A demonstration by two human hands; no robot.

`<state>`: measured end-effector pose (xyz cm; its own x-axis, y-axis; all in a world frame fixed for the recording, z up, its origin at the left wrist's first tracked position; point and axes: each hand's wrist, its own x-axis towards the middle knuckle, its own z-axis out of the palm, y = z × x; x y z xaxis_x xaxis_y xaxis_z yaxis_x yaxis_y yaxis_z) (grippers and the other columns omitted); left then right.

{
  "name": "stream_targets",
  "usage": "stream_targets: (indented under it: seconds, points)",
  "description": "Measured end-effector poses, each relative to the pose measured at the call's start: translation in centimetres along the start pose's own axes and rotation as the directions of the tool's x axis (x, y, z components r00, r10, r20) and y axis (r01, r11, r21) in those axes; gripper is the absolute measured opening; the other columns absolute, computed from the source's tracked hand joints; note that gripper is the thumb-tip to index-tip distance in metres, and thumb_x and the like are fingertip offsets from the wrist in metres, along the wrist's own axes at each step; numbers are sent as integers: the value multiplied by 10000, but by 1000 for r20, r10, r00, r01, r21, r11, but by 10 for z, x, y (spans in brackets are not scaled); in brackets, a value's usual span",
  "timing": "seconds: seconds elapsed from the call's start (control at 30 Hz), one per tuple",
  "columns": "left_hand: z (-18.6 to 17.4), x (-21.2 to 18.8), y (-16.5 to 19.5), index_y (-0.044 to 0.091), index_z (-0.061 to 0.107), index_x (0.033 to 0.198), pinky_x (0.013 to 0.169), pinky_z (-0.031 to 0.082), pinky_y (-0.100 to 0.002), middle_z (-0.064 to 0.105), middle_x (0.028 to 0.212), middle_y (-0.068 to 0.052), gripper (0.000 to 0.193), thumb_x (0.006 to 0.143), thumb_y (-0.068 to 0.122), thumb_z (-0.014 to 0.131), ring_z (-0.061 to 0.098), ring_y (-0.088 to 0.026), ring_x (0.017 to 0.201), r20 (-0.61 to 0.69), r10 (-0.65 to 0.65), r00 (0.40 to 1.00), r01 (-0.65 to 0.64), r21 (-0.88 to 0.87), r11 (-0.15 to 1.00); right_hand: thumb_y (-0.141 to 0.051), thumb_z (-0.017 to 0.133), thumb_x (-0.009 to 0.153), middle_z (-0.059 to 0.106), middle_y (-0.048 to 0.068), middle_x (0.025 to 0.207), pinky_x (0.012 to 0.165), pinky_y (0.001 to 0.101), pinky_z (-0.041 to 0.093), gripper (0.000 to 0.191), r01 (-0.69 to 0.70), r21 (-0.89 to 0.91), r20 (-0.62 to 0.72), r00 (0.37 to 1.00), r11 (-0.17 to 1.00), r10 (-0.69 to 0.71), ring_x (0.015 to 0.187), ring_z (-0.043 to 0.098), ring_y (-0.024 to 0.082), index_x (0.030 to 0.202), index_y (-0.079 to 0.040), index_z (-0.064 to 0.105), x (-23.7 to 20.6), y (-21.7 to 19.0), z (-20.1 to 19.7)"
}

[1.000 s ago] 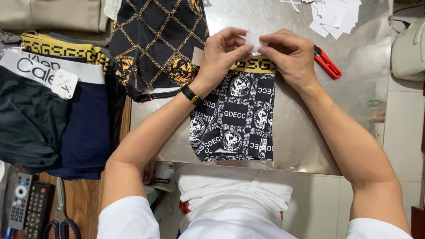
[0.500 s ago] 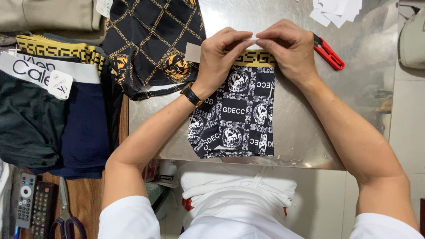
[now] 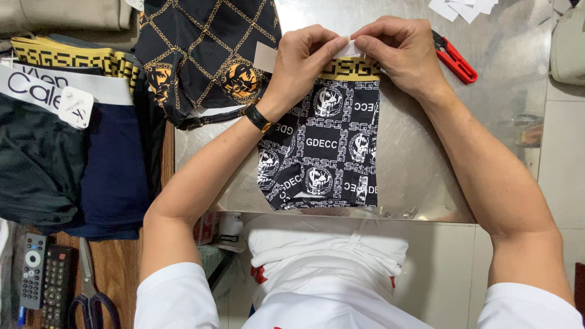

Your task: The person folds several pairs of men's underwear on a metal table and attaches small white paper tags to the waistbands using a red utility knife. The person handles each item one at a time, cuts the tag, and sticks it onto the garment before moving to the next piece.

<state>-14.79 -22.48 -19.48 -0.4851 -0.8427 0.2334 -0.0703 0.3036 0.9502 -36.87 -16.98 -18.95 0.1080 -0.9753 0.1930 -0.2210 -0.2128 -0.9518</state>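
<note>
Black-and-white patterned underwear [image 3: 332, 152] lying flat on a shiny metal table [image 3: 426, 152], yellow-and-black waistband [image 3: 353, 68] at the far edge, legs toward the near edge by the white shirt. Small white paper tag [image 3: 349, 49] pinched at the middle of that waistband between the fingertips of both hands. Left hand [image 3: 301, 64] curled, thumb and forefinger closed on the tag's left side, black wristwatch [image 3: 257, 117] on the wrist, forearm crossing the garment's left part. Right hand [image 3: 405, 52] likewise curled, thumb and forefinger pressed together on the tag's right side, knuckles touching or nearly touching the left hand's. Just behind the left hand, another small white tag [image 3: 265, 56] showing against a black garment with gold chain pattern [image 3: 204, 55], spread at the far left of the metal sheet and overlapping its edge. Red-handled cutter [image 3: 454, 59] just right of the right hand, on the bare metal. Loose white paper slips [image 3: 463, 7] at the far edge, beyond the cutter. Farther left, a stack of dark navy and green underwear [image 3: 67, 158] with a white waistband and a round hang tag [image 3: 75, 106], a yellow-patterned waistband above it. At the near left corner, on wood, two remote controls [image 3: 42, 283] and scissors [image 3: 90, 292] with dark handles.
</note>
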Motion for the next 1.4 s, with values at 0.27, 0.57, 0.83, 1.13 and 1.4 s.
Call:
stream_targets:
  seconds: [0.27, 0.57, 0.83, 1.13, 1.4]
  points:
    - [-2, 4, -1, -24, 768, 955, 542, 506, -198, 694, 690, -22, 259, 1025, 215, 696, 624, -44, 610, 44, -50, 998, 48, 64, 997, -102, 715, 1087, 731, 47, 898, 671, 202, 542, 114, -103, 22, 6, 995, 994, 103, 759, 664, 60, 1118, -3, 761, 2, 3, -2]
    - [-8, 12, 10, -16, 785, 987, 632, 609, -213, 790, 808, -81, 156, 941, 126, 740, 734, -84, 688, 79, -101, 992, 96, 73, 993, -109, 711, 1022, 739, 35, 937, 725, 210, 567, 123, -79, 12, 5, 997, 997, 79, 813, 690, 74, 1078, -5, 748, 9, -5, -2]
    - [-7, 8, 14, -18, 778, 967, 653, 591, -211, 786, 839, -75, 140, 937, 117, 761, 720, -78, 732, 79, -72, 994, 68, 50, 996, -106, 733, 999, 712, 20, 935, 685, 211, 528, 105, 6, -102, 6, 1000, 995, -5, 794, 658, 60, 1024, -10, 765, 7, -17, 3]
    - [-3, 6, 22, -7, 784, 960, 627, 556, -214, 733, 836, -31, 102, 935, 90, 764, 691, -77, 705, 60, 33, 998, -42, 152, 988, -41, 740, 922, 692, 59, 916, 602, 216, 562, 46, 173, -270, -56, 979, 947, -195, 746, 679, 88, 944, 0, 736, 2, -18, 10]
    - [-1, 8, 23, -3, 768, 986, 670, 578, -198, 717, 877, -8, 85, 955, 71, 741, 688, -58, 749, -59, 34, 998, -38, -60, 998, -87, 677, 1005, 720, 48, 853, 600, 222, 606, 93, -79, -131, -287, 957, 988, 39, 672, 704, 100, 1040, -13, 721, 11, -11, -15]
